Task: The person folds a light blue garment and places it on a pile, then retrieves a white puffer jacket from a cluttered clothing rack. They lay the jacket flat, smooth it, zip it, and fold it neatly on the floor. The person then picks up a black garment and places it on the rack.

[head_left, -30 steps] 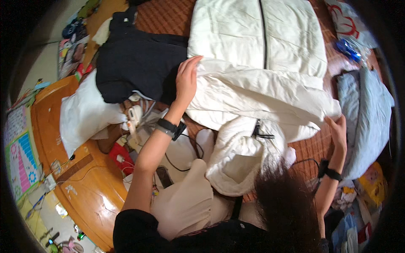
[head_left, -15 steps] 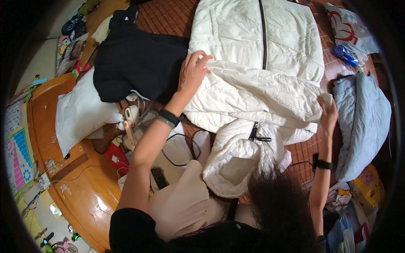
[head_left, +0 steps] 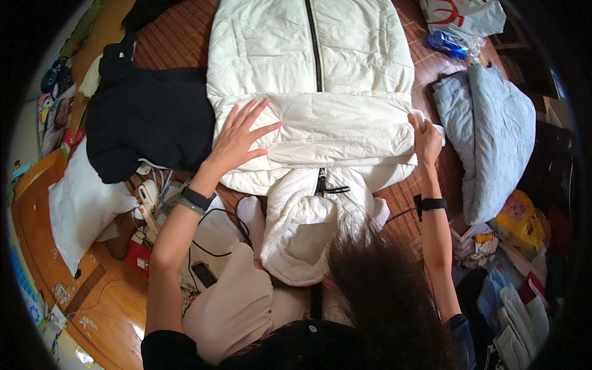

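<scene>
pinching the white jacket (head_left: 265, 52) by its sleeve (head_left: 351, 132) in the right hand (head_left: 427, 140); resting the left hand (head_left: 237, 139) splayed, gripping nothing; probably light, soft, best held by edges.

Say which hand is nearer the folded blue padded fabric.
Right: the right hand is left of the fabric; the left hand is farther left, over the white padded jacket.

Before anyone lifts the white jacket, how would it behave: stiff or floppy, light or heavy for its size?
The white jacket would probably sag, since its sleeve lies in soft creases beneath the left hand. Its puffy look suggests lightness for its size. The hood, slumped open, may flop.
</scene>
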{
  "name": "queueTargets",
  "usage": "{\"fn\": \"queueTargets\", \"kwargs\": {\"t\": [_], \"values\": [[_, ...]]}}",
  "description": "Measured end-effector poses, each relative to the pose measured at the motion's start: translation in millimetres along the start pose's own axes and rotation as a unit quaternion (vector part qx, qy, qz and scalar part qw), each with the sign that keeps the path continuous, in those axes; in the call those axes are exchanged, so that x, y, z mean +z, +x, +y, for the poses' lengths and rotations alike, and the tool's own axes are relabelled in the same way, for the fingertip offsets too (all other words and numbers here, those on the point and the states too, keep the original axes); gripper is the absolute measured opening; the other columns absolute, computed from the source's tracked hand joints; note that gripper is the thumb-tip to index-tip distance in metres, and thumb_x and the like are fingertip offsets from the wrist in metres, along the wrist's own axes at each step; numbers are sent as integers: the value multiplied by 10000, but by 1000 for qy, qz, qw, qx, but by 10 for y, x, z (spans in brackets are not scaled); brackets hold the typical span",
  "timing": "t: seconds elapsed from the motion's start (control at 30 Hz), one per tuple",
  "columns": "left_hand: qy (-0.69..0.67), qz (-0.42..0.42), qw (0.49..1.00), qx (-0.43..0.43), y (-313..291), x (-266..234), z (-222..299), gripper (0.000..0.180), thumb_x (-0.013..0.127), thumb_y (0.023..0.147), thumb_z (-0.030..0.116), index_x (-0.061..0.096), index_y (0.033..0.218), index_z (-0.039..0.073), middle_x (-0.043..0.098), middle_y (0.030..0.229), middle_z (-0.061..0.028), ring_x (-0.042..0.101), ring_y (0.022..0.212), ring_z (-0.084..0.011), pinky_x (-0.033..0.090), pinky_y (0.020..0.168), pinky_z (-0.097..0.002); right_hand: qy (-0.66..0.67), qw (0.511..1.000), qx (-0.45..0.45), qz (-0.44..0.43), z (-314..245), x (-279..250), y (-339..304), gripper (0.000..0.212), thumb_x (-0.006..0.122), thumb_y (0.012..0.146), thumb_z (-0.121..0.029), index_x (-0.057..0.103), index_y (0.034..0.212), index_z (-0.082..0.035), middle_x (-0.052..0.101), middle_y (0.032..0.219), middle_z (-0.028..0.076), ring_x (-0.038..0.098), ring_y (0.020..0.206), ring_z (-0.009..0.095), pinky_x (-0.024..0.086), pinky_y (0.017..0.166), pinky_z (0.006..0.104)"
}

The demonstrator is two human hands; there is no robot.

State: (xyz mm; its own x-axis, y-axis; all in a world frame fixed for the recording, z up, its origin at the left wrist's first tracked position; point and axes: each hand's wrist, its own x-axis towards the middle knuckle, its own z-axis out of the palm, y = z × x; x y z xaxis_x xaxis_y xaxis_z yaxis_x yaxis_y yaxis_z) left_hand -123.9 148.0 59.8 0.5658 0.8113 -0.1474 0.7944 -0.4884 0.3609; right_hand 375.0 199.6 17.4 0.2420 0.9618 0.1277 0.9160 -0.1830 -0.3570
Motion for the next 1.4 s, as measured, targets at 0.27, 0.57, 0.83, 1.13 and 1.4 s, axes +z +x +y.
{"fn": "queueTargets", "kwargs": {"t": [0.27, 0.57, 0.83, 1.13, 1.4], "values": [[28, 52, 998, 36, 576, 254, 565, 681, 658, 1003, 387, 422, 1621, 227, 283, 1739, -24, 222, 1604, -322, 167, 1298, -593, -11, 978, -182, 103, -648, -340, -26, 478, 775, 894, -222, 641, 1340, -109, 606, 1427, 111, 528, 1355, 310, 358, 1162, 511], [74, 91, 992, 45, 663, 577, 521, 632, 611, 994, 534, 431, 1595, 457, 234, 1750, 0, 191, 1608, -325, 123, 1256, -723, -69, 961, -257, -81, -1017, 360, -424, 631, 498, 1041, -591, 427, 1623, -357, 310, 1731, 19, 173, 1616, 372, 31, 1284, 647], [77, 82, 993, 43, 671, 650, 487, 646, 599, 993, 562, 407, 1603, 470, 221, 1755, 13, 167, 1619, -316, 104, 1258, -729, -45, 961, -264, -67, -890, 480, -462, 627, 509, 1037, -581, 434, 1617, -352, 326, 1723, 31, 178, 1615, 368, 52, 1293, 630], [173, 24, 979, -105, 427, 465, 372, 651, 483, 1026, 646, 342, 1635, 463, 199, 1769, 17, 173, 1627, -284, 60, 1278, -687, -161, 962, -216, -36, -621, 298, -409, 590, 490, 1062, -569, 405, 1622, -404, 331, 1724, 5, 228, 1609, 336, 60, 1291, 649], [126, 101, 981, -103, 70, 292, 70, 649, 635, 995, 505, 471, 1602, 345, 272, 1742, -52, 250, 1592, -322, 141, 1277, -628, -23, 980, -191, -49, -44, 249, -355, 607, 499, 1067, -566, 374, 1639, -404, 283, 1742, 29, 244, 1600, 350, 113, 1278, 653]]}}
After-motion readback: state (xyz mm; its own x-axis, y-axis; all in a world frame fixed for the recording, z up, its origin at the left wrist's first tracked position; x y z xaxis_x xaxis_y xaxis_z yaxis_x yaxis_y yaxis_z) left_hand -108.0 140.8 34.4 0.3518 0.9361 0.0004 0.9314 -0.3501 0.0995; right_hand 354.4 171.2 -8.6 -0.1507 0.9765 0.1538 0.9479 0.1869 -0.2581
